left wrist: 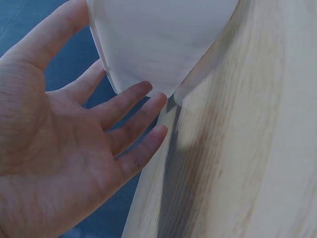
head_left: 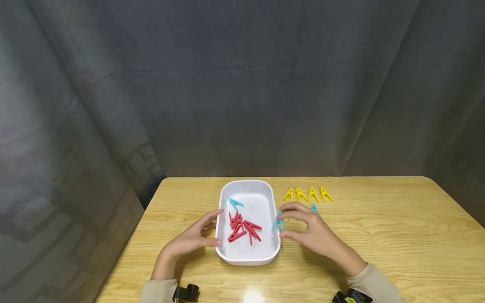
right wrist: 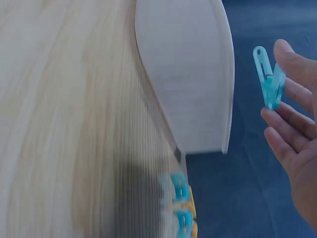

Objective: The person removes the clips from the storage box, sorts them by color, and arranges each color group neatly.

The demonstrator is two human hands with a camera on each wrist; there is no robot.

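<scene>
Head view, right hand [head_left: 316, 231] pinching blue clothespin [head_left: 278, 222] beside white tray [head_left: 248, 256], left hand [head_left: 193, 237] open against tray, no readable writing.

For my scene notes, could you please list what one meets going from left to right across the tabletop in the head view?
Left hand → white tray with red clothespins inside → blue clothespin held by the right hand → row of yellow clothespins, farther back on the wooden table.
</scene>
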